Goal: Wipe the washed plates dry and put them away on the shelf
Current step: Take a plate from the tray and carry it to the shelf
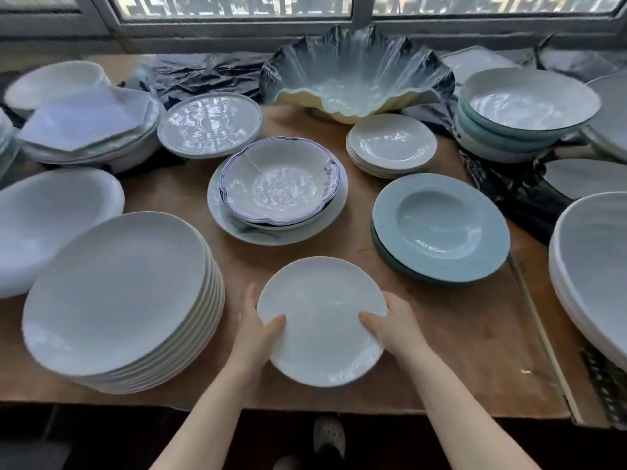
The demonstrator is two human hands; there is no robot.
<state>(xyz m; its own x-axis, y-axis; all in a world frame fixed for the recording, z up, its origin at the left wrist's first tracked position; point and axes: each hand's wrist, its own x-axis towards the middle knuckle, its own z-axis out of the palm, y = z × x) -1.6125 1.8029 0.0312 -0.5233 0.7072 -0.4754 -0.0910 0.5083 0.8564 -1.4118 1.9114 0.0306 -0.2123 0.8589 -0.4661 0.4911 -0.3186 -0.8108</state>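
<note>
Gripping a small white plate (322,320) by opposite edges at lower centre of the frame, left hand (255,329) and right hand (393,325) each with thumb on top and fingers curled beneath, just above the wooden surface (451,320). Could slip from so light a hold at the rim if still wet, or chip against the tall stack of plates (122,300) at lower left. No cloth or shelf visible.

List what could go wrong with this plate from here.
1. The white plate is held only at its rim by the left hand and right hand; if it is wet, either grip may slip.
2. The tall plate stack stands close on the left; swinging the plate that way could knock it.
</note>
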